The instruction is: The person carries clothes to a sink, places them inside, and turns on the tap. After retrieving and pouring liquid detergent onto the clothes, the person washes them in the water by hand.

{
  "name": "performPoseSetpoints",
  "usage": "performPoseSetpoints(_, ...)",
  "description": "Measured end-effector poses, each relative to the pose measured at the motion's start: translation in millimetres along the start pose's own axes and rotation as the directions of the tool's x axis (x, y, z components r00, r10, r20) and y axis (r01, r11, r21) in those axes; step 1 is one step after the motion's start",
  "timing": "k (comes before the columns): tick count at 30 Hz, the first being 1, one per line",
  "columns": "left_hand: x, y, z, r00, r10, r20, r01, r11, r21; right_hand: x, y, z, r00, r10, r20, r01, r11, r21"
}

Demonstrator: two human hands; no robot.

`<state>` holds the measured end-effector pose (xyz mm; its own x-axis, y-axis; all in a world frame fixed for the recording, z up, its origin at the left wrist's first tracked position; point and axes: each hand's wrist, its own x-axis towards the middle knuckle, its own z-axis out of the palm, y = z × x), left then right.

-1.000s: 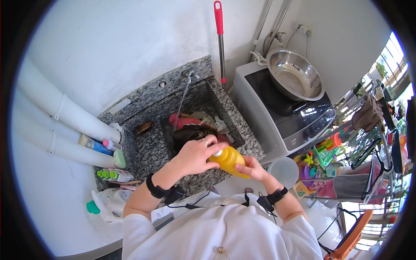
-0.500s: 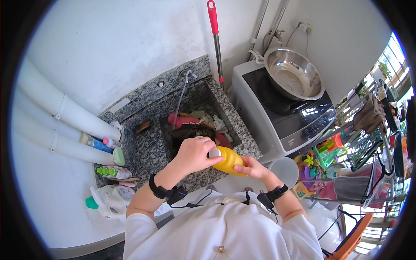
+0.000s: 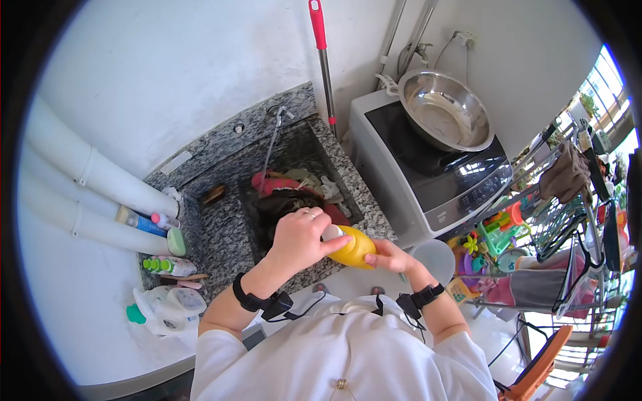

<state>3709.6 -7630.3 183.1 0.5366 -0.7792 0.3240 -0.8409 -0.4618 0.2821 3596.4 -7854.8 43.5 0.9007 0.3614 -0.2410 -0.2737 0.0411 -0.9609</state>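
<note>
- Head view: holding yellow bottle [image 3: 360, 249] in both hands, above near edge of granite sink counter [image 3: 224, 230], toward its near right corner.
- Tilted, not upright: cap end up toward the left, base down toward the right.
- With left hand [image 3: 299, 239]: narrow grip at the cap end, back of hand up, fingers curled, thumb stretched across beside white cap [image 3: 332, 232]. Can't tell how the fingertips sit; hidden under the hand.
- With left arm: bent, forearm coming in over the counter's near left part, black band [image 3: 249, 293] round wrist.
- With right hand [image 3: 392, 256]: closed on the bottle's base end, thumb on its upper side, most other fingers hidden underneath.
- With right arm: bent inward past the counter's near right corner, black band [image 3: 426, 296] round wrist.
- Beyond left hand, in the basin: piled clothes [image 3: 284, 190], under a stream from faucet [image 3: 281, 115] at counter's far edge.
- Just right of counter's right edge: washing machine [image 3: 438, 194], carrying steel bowl [image 3: 447, 110].
</note>
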Motion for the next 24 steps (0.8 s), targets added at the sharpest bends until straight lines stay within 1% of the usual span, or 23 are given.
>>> performPoseSetpoints(1, 2, 1, 0, 1.0, 0.004, 0.003, -0.004, 1.0, -0.003, -2, 3, -1, 1.0, -0.023, -0.005, 0.023, 0.999, 0.032)
performPoseSetpoints(2, 3, 1, 0, 0.989, -0.054, -0.141, 0.038, 0.993, -0.116, -5, 3, -1, 1.0, -0.02, -0.008, 0.021, 0.999, 0.034)
performPoseSetpoints(3, 4, 1, -1, 0.953, -0.128, -0.273, 0.064, 0.97, -0.233, -8, 1, 0, 0.999, -0.038, -0.029, 0.039, 0.998, 0.039)
performPoseSetpoints(4, 4, -1, -6, 0.958, -0.199, -0.207, 0.138, 0.951, -0.276, -10, 0, 1, 0.997, -0.057, -0.05, 0.06, 0.997, 0.044)
performPoseSetpoints(5, 0, -8, -1, 0.954, -0.24, -0.183, 0.153, 0.907, -0.392, -11, 2, -1, 0.997, -0.057, -0.052, 0.059, 0.997, 0.045)
performPoseSetpoints(6, -8, -21, 9, 0.949, -0.314, -0.035, 0.232, 0.767, -0.598, -12, 4, -3, 0.993, -0.087, -0.084, 0.084, 0.996, -0.045)
performPoseSetpoints(7, -16, -30, 18, 0.93, -0.346, 0.127, 0.318, 0.576, -0.753, -13, 5, -4, 0.986, -0.12, -0.116, 0.104, 0.985, -0.135)
performPoseSetpoints(8, -20, -28, 20, 0.931, -0.341, 0.129, 0.316, 0.575, -0.755, -15, -1, -4, 0.985, -0.119, -0.121, 0.103, 0.986, -0.135)
performPoseSetpoints(10, -30, -24, 23, 0.922, -0.331, 0.201, 0.363, 0.56, -0.745, -19, -16, -4, 0.967, -0.176, -0.182, 0.107, 0.935, -0.338)
performPoseSetpoints(11, -35, -23, 26, 0.922, -0.332, 0.2, 0.362, 0.556, -0.748, -22, -28, -1, 0.968, -0.173, -0.182, 0.103, 0.935, -0.341)
performPoseSetpoints(12, -39, -21, 31, 0.945, -0.278, 0.172, 0.318, 0.653, -0.687, -24, -44, 4, 0.916, -0.315, -0.248, 0.178, 0.874, -0.451)
performPoseSetpoints(13, -43, -21, 36, 0.963, -0.223, 0.149, 0.267, 0.741, -0.617, -26, -59, 9, 0.842, -0.455, -0.289, 0.236, 0.793, -0.561)
performPoseSetpoints(14, -45, -19, 40, 0.963, -0.229, 0.144, 0.268, 0.735, -0.623, -26, -74, 13, 0.847, -0.451, -0.282, 0.233, 0.791, -0.566)
performPoseSetpoints(15, -47, -17, 44, 0.958, -0.258, 0.127, 0.276, 0.708, -0.65, -27, -88, 17, 0.806, -0.554, -0.21, 0.256, 0.645, -0.72)
performPoseSetpoints(16, -50, -16, 48, 0.952, -0.285, 0.11, 0.282, 0.68, -0.677, -27, -97, 21, 0.761, -0.639, -0.115, 0.267, 0.469, -0.842)
performPoseSetpoints(17, -53, -17, 52, 0.951, -0.291, 0.104, 0.282, 0.675, -0.682, -27, -102, 25, 0.766, -0.634, -0.107, 0.267, 0.465, -0.844)
performPoseSetpoints(19, -61, -22, 57, 0.898, -0.409, 0.163, 0.372, 0.506, -0.779, -25, -107, 35, 0.776, -0.61, -0.159, 0.205, 0.483, -0.852)
performPoseSetpoints(20, -67, -26, 57, 0.896, -0.416, 0.157, 0.37, 0.502, -0.782, -26, -96, 33, 0.78, -0.608, -0.15, 0.209, 0.478, -0.853)
performPoseSetpoints(22, -84, -36, 55, 0.838, -0.514, 0.186, 0.414, 0.375, -0.829, -29, -45, 16, 0.833, -0.392, -0.39, -0.009, 0.696, -0.718)
performPoseSetpoints(23, -93, -42, 54, 0.813, -0.537, 0.226, 0.414, 0.259, -0.873, -29, -15, 10, 0.843, -0.389, -0.372, -0.005, 0.685, -0.729)
performPoseSetpoints(24, -101, -47, 51, 0.771, -0.575, 0.274, 0.431, 0.153, -0.889, -31, 18, 7, 0.873, -0.313, -0.374, 0.005, 0.773, -0.635)
